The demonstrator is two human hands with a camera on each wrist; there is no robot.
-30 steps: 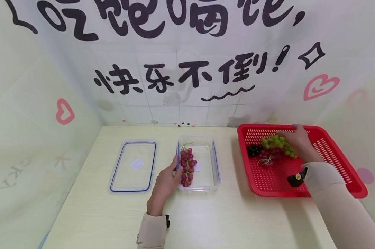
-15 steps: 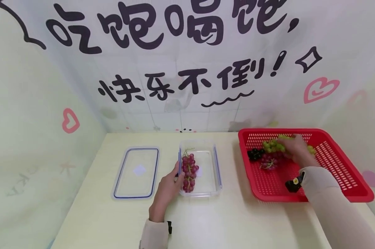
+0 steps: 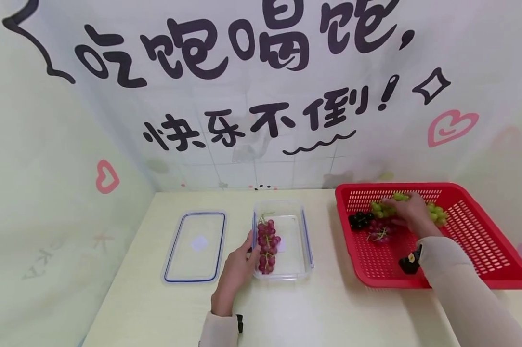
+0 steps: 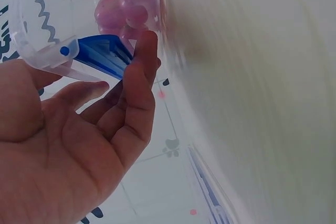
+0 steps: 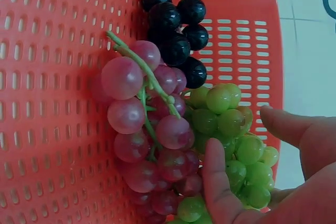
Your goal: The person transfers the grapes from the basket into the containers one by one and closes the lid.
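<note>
under right grip (image 3: 411,213), green grapes (image 5: 249,149)

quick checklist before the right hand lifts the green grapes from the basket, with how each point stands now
1. Lid off the clear box: ok, it lies on the table to the left.
2. Box steadied: ok, the left hand holds its left side.
3. Room inside the box: ok, red grapes lie along the left, the right side is bare.
4. Green grapes apart from the basket's red bunch: not ok, they lie against each other.
5. Right hand firmly gripping the green grapes: cannot tell, some fingers are hidden.
</note>
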